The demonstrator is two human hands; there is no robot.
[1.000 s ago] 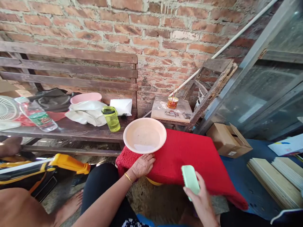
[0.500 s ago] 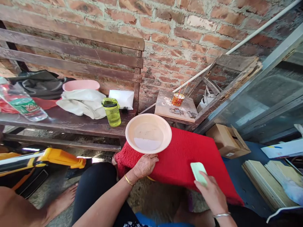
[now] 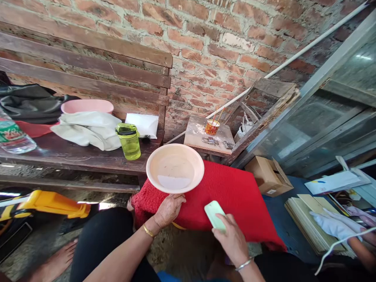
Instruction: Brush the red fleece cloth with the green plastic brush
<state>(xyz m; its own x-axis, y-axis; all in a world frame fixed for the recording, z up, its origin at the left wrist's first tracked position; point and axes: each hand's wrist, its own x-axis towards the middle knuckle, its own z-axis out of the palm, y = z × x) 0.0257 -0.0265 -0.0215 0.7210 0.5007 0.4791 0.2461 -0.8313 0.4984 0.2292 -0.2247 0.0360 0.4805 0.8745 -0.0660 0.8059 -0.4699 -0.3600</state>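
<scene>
A pale peach basin [image 3: 150, 162] with shallow clear water stands on a red cloth [image 3: 232, 196] spread over a low table. My left hand [image 3: 170, 209] is at the basin's near side, fingers bent together just under the rim. Whether it grips the rim or the cloth is hidden. In my right hand [image 3: 232, 239] is a flat pale green phone [image 3: 215, 214] with rounded corners, pinched at its lower end. The phone is held above the cloth's near edge, right of the basin and apart from it.
On the wooden bench [image 3: 88, 159] are a green water bottle [image 3: 129, 145], a white cloth [image 3: 88, 129] and a pink tub [image 3: 86, 105]. Padlocks and a patterned cup [image 3: 212, 127] stand on a small table. A cardboard box [image 3: 267, 176] and another person's hand [image 3: 364, 239] are at right.
My right hand has moved left with the phone, closer to the basin. The view has swung right; the left hand keeps its place by the basin. Another person's hand has come in at right.
</scene>
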